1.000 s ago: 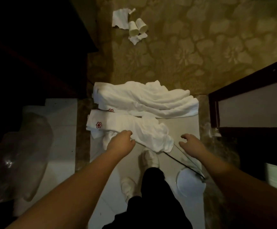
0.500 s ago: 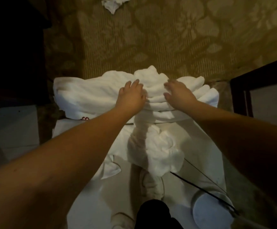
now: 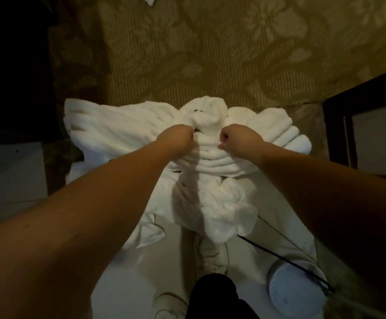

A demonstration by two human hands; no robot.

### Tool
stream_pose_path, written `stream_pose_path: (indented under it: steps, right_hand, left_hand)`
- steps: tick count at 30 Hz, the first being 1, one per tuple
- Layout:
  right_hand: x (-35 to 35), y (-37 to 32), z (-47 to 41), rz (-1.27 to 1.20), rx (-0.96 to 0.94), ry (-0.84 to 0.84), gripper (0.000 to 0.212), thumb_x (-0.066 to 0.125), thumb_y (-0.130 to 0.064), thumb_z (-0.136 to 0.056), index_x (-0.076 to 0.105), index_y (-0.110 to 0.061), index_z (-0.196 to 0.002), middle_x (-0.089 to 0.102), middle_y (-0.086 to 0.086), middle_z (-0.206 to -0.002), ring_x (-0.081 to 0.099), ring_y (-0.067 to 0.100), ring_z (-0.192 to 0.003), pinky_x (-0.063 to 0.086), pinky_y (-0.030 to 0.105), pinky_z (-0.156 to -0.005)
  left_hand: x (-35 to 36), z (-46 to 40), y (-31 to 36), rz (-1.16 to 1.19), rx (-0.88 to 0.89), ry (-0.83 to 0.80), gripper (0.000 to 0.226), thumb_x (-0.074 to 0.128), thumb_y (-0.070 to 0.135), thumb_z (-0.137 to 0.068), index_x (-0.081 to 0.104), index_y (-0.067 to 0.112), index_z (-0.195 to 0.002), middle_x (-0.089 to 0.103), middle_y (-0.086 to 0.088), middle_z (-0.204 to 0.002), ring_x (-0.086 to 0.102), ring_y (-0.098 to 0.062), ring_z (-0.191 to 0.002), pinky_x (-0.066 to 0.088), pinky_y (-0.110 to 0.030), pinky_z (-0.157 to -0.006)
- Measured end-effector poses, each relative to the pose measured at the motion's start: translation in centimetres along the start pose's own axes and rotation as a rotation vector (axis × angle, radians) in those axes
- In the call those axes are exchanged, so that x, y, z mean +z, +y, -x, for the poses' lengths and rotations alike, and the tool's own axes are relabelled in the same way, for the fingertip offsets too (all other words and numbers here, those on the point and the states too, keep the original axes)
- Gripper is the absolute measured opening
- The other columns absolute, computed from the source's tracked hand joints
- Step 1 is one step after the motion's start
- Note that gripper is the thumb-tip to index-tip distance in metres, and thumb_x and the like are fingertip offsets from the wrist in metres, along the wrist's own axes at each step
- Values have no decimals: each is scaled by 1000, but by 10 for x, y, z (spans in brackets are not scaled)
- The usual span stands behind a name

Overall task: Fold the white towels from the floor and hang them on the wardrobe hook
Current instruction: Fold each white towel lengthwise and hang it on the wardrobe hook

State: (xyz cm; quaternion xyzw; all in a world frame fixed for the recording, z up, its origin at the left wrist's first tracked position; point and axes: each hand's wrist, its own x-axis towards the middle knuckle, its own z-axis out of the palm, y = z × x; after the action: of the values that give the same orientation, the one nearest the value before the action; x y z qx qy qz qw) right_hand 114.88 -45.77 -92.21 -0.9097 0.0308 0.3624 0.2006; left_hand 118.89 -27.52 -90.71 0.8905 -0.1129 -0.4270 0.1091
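Head view: your left hand (image 3: 176, 138) and right hand (image 3: 235, 137) each curl fingers into a bunch of the upper white towel (image 3: 123, 132), which lies across carpet (image 3: 187, 54) and tile, likely to lift it for folding. A second towel (image 3: 224, 210) lies nearer your shoe (image 3: 212, 254).

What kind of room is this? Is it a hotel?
Probably a hotel room, right where the bathroom begins. The flowery patterned carpet meets pale floor tiles, and thick white towels with a small red mark lie bunched on the floor, like hotel linen.
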Motion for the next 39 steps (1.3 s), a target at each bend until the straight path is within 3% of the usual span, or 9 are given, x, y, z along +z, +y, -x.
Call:
stream_pose_path:
  steps: [4, 9, 13, 20, 25, 30, 33, 36, 39]
  right_hand:
    - [-37, -12, 38, -91, -27, 28, 24, 73, -24, -91, 55, -19, -77, 56, 3, -85, 55, 24, -84, 38, 30, -73]
    - [-104, -37, 95, -230, 11, 93, 19, 74, -26, -91, 60, -16, -85, 57, -3, -78, 51, 11, -69, 36, 24, -57]
    - [-146, -64, 142, -338, 38, 146, 16, 74, -34, -91, 65, -21, -96, 64, -2, -95, 61, 19, -93, 42, 29, -73]
    - [-204, -153, 226, -805, -31, 223, 69, 73, -49, -89, 47, -19, -145, 53, -5, -138, 51, 14, -124, 42, 31, -96]
    - [-258, -208, 301, -1150, -68, 219, 58, 69, -55, -89, 57, -25, -137, 66, -7, -125, 61, 16, -117, 50, 34, -95]
    - [-324, -252, 395, -1261, -170, 294, 21, 69, -43, -93, 70, -28, -107, 74, -8, -110, 64, 16, -112, 50, 28, -86]
    - [-356, -277, 457, -1482, -206, 279, 19, 59, -36, -100, 72, -23, -102, 78, -7, -100, 66, 14, -103, 48, 31, -93]
    - [-379, -302, 520, -1676, -251, 193, 24, 55, -34, -103, 72, -19, -112, 78, -1, -99, 69, 17, -99, 51, 34, -92]
    - [-396, -324, 583, -1757, -353, 104, 41, 61, -33, -98, 64, -11, -132, 74, 10, -119, 70, 23, -109, 55, 37, -91]
  left_hand:
    - [-30, 40, 3, -5, 67, 119, 14, 56, 26, -99, 62, 13, -102, 59, -11, -107, 53, -24, -90, 46, -36, -83]
    - [-112, 105, 15, 266, 19, 216, 15, 62, 19, -96, 70, 8, -101, 62, -10, -102, 58, -27, -98, 47, -37, -83]
    - [-195, 175, 28, 685, -21, 171, 9, 61, 22, -97, 66, 17, -102, 61, -3, -101, 56, -20, -96, 45, -30, -82]
    - [-305, 308, 75, 970, 79, 323, 9, 61, 14, -97, 69, 14, -98, 65, 0, -94, 60, -12, -89, 47, -17, -71]
    - [-361, 404, 104, 1097, 173, 385, 11, 60, 11, -98, 66, 14, -89, 64, -2, -91, 59, -18, -91, 45, -29, -87]
    - [-408, 505, 122, 1174, 226, 528, 15, 62, 13, -97, 66, 16, -82, 64, -1, -85, 59, -16, -80, 45, -25, -71]
    - [-431, 564, 134, 1275, 249, 610, 12, 64, 10, -95, 67, 13, -84, 64, -4, -84, 60, -18, -78, 47, -24, -65]
    - [-447, 621, 144, 1402, 270, 660, 7, 62, 7, -96, 65, 9, -90, 65, -10, -95, 63, -21, -84, 53, -22, -58]
    - [-455, 676, 150, 1520, 266, 707, 5, 61, 5, -95, 65, 6, -98, 65, -16, -108, 66, -26, -94, 56, -21, -56]
